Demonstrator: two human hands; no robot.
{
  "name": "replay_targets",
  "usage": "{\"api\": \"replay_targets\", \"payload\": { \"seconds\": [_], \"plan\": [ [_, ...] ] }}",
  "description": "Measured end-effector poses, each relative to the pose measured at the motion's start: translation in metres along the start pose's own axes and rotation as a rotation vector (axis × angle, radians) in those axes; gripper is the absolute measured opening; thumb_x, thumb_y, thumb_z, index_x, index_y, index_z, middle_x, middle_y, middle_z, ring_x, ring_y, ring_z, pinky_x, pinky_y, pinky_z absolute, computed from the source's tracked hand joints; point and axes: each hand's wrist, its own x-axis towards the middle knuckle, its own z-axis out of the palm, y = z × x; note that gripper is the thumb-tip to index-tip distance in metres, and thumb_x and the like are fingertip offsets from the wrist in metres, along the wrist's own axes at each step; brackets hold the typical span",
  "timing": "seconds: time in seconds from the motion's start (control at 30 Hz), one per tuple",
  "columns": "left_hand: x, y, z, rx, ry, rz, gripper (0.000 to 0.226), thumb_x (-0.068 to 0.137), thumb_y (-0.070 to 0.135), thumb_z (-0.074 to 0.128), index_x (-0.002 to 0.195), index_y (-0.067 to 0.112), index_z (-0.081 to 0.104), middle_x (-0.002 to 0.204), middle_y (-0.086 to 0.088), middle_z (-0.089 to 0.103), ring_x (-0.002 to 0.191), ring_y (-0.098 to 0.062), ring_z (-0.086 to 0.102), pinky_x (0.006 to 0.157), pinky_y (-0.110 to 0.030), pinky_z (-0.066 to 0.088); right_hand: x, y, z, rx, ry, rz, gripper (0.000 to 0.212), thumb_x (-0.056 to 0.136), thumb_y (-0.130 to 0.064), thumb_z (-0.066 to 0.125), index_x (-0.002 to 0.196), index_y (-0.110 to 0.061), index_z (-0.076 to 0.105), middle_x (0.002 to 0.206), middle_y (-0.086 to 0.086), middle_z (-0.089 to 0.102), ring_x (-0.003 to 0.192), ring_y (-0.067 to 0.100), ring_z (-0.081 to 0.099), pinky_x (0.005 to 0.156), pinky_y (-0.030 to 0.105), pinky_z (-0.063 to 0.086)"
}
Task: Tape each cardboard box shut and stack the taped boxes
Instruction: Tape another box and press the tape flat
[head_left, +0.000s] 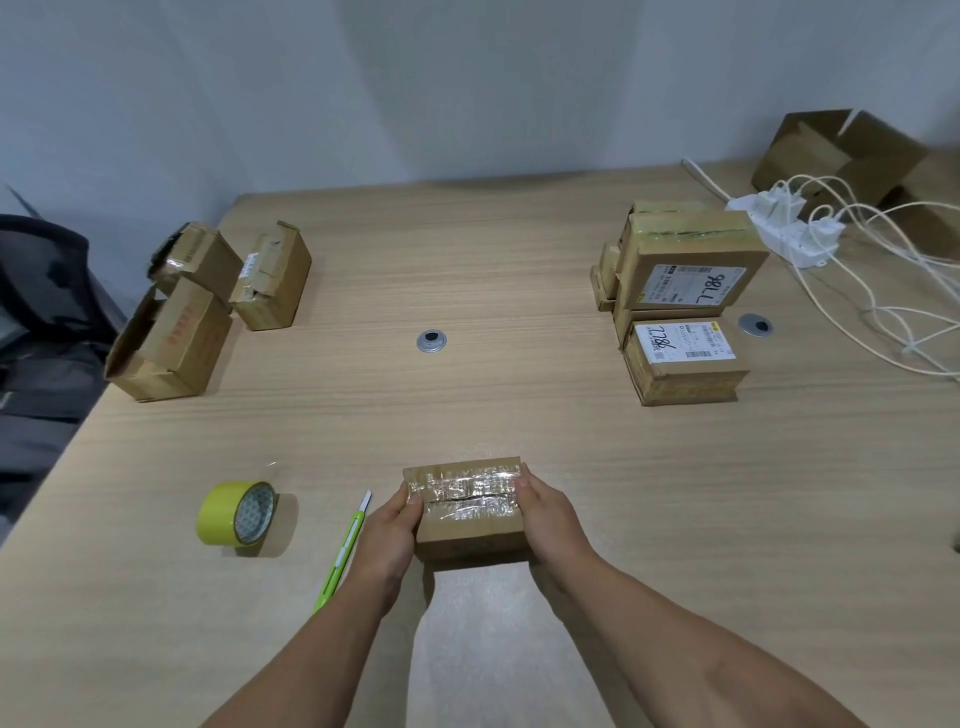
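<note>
A small cardboard box with shiny clear tape across its top seam sits near the table's front edge. My left hand grips its left end, thumb on the taped top. My right hand grips its right end in the same way. A yellow tape roll stands on edge to the left. Between the roll and my left hand lies a green utility knife. At the right, a stack of taped boxes carries white shipping labels. Three boxes with loose flaps sit at the far left.
Two round metal grommets are set in the wooden table. A white power strip with chargers and loose white cables lies at the back right, next to large open cardboard boxes. A dark chair stands left of the table.
</note>
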Motion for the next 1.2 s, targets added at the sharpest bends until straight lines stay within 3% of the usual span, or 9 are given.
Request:
{"api": "replay_targets", "payload": {
  "seconds": [0.07, 0.17, 0.3, 0.4, 0.47, 0.53, 0.67, 0.83, 1.2],
  "plan": [
    [-0.001, 0.0, 0.001, -0.025, 0.014, 0.028, 0.03, 0.108, 0.012, 0.038, 0.125, 0.026, 0.059, 0.12, 0.007, 0.065, 0.077, 0.028, 0.052, 0.075, -0.008, 0.044, 0.002, 0.003, -0.001, 0.048, 0.007, 0.002, 0.046, 0.109, -0.04, 0.035, 0.152, -0.026, 0.044, 0.152, -0.008, 0.047, 0.142, 0.014, 0.042, 0.117, 0.031, 0.032],
    [-0.007, 0.004, 0.0, -0.057, 0.044, -0.014, 0.028, 0.107, 0.011, 0.038, 0.115, 0.017, 0.065, 0.093, 0.018, 0.069, 0.064, 0.021, 0.057, 0.084, -0.025, 0.046, 0.0, 0.0, -0.004, 0.142, 0.025, 0.006, 0.045, 0.108, -0.042, 0.038, 0.151, -0.029, 0.045, 0.147, -0.015, 0.047, 0.142, 0.012, 0.039, 0.115, 0.032, 0.031],
    [-0.012, 0.009, -0.006, -0.252, 0.079, -0.11, 0.026, 0.104, 0.018, 0.046, 0.102, 0.012, 0.071, 0.091, -0.003, 0.075, 0.081, -0.019, 0.068, 0.077, -0.037, 0.051, 0.003, 0.003, -0.006, 0.26, -0.027, 0.137, 0.064, 0.091, -0.069, 0.052, 0.148, -0.039, 0.045, 0.145, -0.016, 0.047, 0.139, 0.017, 0.044, 0.117, 0.045, 0.033],
    [-0.017, 0.012, -0.005, -0.207, 0.09, -0.129, 0.024, 0.104, 0.016, 0.043, 0.103, 0.013, 0.067, 0.082, 0.009, 0.077, 0.09, -0.024, 0.062, 0.082, -0.039, 0.049, 0.001, -0.001, -0.009, 0.393, -0.16, 0.213, 0.042, 0.093, -0.062, 0.058, 0.124, -0.035, 0.065, 0.126, 0.003, 0.07, 0.117, 0.027, 0.066, 0.104, 0.054, 0.05],
    [-0.015, 0.01, -0.004, 0.028, 0.146, -0.069, 0.034, 0.104, 0.019, 0.043, 0.134, 0.013, 0.057, 0.125, 0.006, 0.069, 0.116, -0.026, 0.058, 0.1, -0.043, 0.047, 0.001, -0.006, -0.006, 0.406, -0.163, 0.222, 0.032, 0.099, -0.05, 0.057, 0.119, -0.028, 0.068, 0.117, 0.007, 0.073, 0.11, 0.029, 0.069, 0.1, 0.054, 0.053],
    [-0.013, 0.01, -0.004, 0.221, 0.228, 0.023, 0.044, 0.102, 0.02, 0.048, 0.146, 0.018, 0.048, 0.143, -0.004, 0.055, 0.129, -0.026, 0.052, 0.109, -0.043, 0.042, -0.001, -0.015, -0.001, 0.277, -0.145, 0.145, 0.032, 0.1, -0.048, 0.056, 0.12, -0.024, 0.066, 0.113, 0.005, 0.073, 0.105, 0.025, 0.071, 0.099, 0.051, 0.054],
    [-0.021, 0.024, 0.005, 0.186, 0.193, 0.174, 0.025, 0.103, 0.027, 0.049, 0.101, 0.03, 0.074, 0.105, 0.009, 0.074, 0.109, -0.017, 0.065, 0.1, -0.043, 0.05, -0.006, -0.034, 0.007, -0.048, -0.03, -0.01, 0.053, 0.097, -0.058, 0.05, 0.134, -0.02, 0.057, 0.129, -0.001, 0.064, 0.115, 0.019, 0.062, 0.1, 0.038, 0.05],
    [-0.028, 0.026, 0.009, 0.184, 0.106, 0.198, 0.029, 0.088, 0.054, 0.057, 0.104, 0.035, 0.073, 0.101, 0.011, 0.075, 0.102, -0.011, 0.068, 0.093, -0.037, 0.052, -0.017, -0.044, 0.014, -0.211, -0.031, -0.135, 0.037, 0.095, -0.05, 0.061, 0.123, -0.026, 0.059, 0.108, -0.009, 0.063, 0.099, 0.013, 0.058, 0.081, 0.025, 0.042],
    [-0.032, 0.018, -0.009, -0.053, 0.022, -0.028, 0.025, 0.104, 0.017, 0.049, 0.114, 0.009, 0.071, 0.099, -0.007, 0.078, 0.089, -0.023, 0.073, 0.087, -0.038, 0.055, -0.025, -0.042, 0.017, -0.408, -0.096, -0.202, 0.056, 0.109, -0.038, 0.035, 0.157, -0.01, 0.029, 0.154, 0.012, 0.045, 0.14, 0.026, 0.042, 0.099, 0.024, 0.033]
  ]
}}
